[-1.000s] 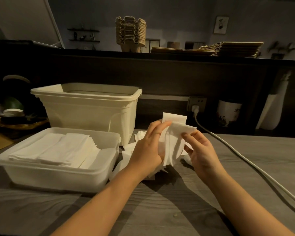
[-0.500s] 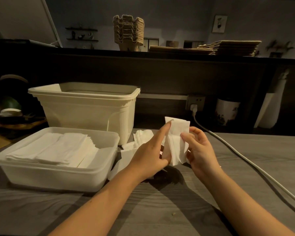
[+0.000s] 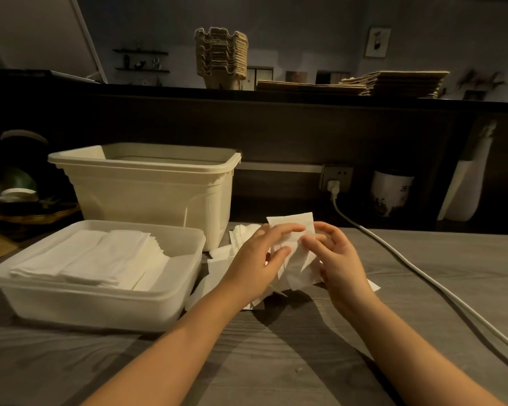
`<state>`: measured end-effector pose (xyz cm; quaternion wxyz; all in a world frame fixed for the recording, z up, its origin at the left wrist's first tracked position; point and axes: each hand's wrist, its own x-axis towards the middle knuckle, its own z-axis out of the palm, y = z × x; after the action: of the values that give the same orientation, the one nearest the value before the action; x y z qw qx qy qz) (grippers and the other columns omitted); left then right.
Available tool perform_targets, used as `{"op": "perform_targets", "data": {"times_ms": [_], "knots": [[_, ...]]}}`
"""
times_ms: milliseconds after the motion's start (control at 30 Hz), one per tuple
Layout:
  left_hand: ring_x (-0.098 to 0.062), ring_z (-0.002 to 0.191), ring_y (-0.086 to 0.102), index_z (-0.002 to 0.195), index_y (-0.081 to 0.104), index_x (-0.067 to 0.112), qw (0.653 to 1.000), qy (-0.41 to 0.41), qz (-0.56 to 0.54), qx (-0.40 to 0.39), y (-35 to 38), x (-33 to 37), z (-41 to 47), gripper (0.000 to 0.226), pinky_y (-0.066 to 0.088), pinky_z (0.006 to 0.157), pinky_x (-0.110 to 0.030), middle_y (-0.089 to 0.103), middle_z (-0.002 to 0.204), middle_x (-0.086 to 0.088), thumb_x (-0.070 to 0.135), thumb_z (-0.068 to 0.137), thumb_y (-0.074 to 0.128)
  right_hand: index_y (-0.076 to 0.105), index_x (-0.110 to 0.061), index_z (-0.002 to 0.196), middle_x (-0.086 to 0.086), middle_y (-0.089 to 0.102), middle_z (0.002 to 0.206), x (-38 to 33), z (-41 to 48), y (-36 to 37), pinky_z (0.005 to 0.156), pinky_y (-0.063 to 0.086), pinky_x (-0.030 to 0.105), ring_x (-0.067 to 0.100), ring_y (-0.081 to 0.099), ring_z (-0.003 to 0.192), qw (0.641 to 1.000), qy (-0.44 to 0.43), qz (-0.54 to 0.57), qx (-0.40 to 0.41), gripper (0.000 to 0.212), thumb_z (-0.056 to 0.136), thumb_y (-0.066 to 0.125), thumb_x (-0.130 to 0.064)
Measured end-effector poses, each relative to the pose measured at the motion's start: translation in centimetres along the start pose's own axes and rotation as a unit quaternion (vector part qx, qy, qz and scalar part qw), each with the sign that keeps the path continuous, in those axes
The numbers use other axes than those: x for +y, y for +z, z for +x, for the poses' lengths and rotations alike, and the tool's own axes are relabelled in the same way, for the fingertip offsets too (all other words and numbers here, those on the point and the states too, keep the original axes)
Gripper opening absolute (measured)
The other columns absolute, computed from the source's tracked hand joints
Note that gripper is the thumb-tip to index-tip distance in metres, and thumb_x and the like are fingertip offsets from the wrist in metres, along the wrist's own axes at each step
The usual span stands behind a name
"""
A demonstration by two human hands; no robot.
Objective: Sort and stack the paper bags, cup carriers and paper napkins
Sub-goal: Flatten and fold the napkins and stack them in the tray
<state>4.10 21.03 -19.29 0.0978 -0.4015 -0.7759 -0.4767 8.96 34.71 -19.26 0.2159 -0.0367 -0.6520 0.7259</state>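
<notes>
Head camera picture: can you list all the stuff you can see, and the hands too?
table: one, grey wood, in front
shallow tub: one, see-through white, front left
stacked napkins: many, white, inside that tub
deep bin: one, cream, behind the tub
loose napkins: pile, white, right of the tub
held napkin: one, white, above that pile
cup carriers: one stack, brown, top ledge
paper bags: one stack, brown, ledge right
cable: one, white, across table right
left hand: one, pinches held napkin
right hand: one, pinches held napkin
</notes>
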Motion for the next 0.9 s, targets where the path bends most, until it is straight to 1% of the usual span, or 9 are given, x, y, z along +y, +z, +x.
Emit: {"op": "perform_targets", "data": {"times_ms": [100,167,267,333,433,533,700,800,900], "knots": [[0.012,0.096,0.042,0.111,0.047,0.044,0.999,-0.017,-0.029,0.028,-0.1,0.0,0.1,0.031,0.040,0.076,0.002,0.044,0.115,0.020,0.017,0.096,0.048,0.054,-0.028,0.107,-0.003,0.068,0.092,-0.2,0.0,0.1,0.065,0.058,0.032,0.016,0.068,0.084,0.999,-0.005,-0.041,-0.010,0.023,0.088,0.061,-0.019],[0.011,0.091,0.046,0.107,0.053,0.036,0.994,-0.032,-0.064,0.082,-0.6,0.0,0.3,0.025,0.041,0.076,0.001,0.048,0.109,0.022,0.014,0.095,0.051,0.054,-0.027,0.106,-0.008,0.064,0.093,-0.2,0.5,-0.3,0.074,0.056,0.029,0.009,0.064,0.086,0.984,-0.060,-0.166,0.019,0.021,0.088,0.061,-0.018],[0.017,0.076,0.051,0.100,0.057,0.028,0.979,-0.040,-0.082,0.183,-1.7,-0.5,0.7,0.021,0.040,0.076,-0.002,0.056,0.102,0.020,0.009,0.092,0.056,0.054,-0.023,0.119,-0.012,0.055,0.111,-0.4,1.5,-1.9,0.081,0.045,0.025,0.008,0.053,0.101,0.885,-0.103,-0.449,0.074,0.026,0.093,0.055,-0.025],[0.023,0.081,0.050,0.100,0.059,0.024,0.973,-0.045,-0.078,0.211,-1.9,-0.9,0.7,0.019,0.038,0.077,0.002,0.057,0.099,0.020,0.007,0.091,0.056,0.049,-0.023,0.130,-0.001,0.044,0.134,-0.2,2.0,-3.2,0.092,0.040,0.033,0.020,0.041,0.122,0.810,-0.027,-0.583,0.059,0.035,0.095,0.049,-0.029],[0.023,0.088,0.050,0.096,0.061,0.022,0.971,-0.043,-0.078,0.224,-1.9,-1.3,0.7,0.020,0.036,0.076,0.003,0.058,0.095,0.020,0.003,0.091,0.055,0.037,-0.021,0.140,0.008,0.034,0.144,0.1,2.2,-4.3,0.100,0.035,0.039,0.030,0.030,0.130,0.731,0.094,-0.676,0.002,0.047,0.096,0.044,-0.034],[0.019,0.089,0.051,0.094,0.060,0.025,0.972,-0.038,-0.066,0.223,-1.9,-1.4,0.8,0.021,0.037,0.077,0.002,0.058,0.093,0.021,0.004,0.091,0.056,0.037,-0.020,0.140,0.009,0.038,0.142,0.3,2.3,-4.6,0.100,0.036,0.041,0.031,0.032,0.130,0.719,0.130,-0.683,-0.023,0.052,0.093,0.046,-0.042],[0.019,0.090,0.051,0.091,0.058,0.030,0.971,-0.036,-0.067,0.228,-2.0,-1.3,0.7,0.027,0.037,0.077,0.002,0.058,0.095,0.022,0.004,0.091,0.055,0.047,-0.028,0.134,0.004,0.038,0.141,0.0,2.6,-4.5,0.100,0.036,0.040,0.028,0.031,0.130,0.741,0.120,-0.660,-0.021,0.045,0.094,0.041,-0.049],[0.019,0.092,0.051,0.090,0.056,0.033,0.969,-0.041,-0.076,0.233,-2.1,-1.4,0.8,0.029,0.038,0.077,0.002,0.057,0.095,0.024,0.004,0.092,0.054,0.060,-0.025,0.118,0.005,0.053,0.126,0.0,3.1,-5.6,0.096,0.040,0.039,0.026,0.046,0.118,0.744,0.121,-0.657,-0.010,0.036,0.094,0.041,-0.045],[0.016,0.093,0.052,0.091,0.057,0.032,0.970,-0.039,-0.071,0.229,-2.1,-1.5,0.8,0.028,0.039,0.078,0.002,0.058,0.096,0.023,0.004,0.092,0.053,0.062,-0.020,0.114,0.004,0.059,0.113,0.1,3.3,-6.3,0.085,0.048,0.035,0.023,0.054,0.102,0.704,0.139,-0.695,-0.050,0.033,0.089,0.050,-0.039]]}}
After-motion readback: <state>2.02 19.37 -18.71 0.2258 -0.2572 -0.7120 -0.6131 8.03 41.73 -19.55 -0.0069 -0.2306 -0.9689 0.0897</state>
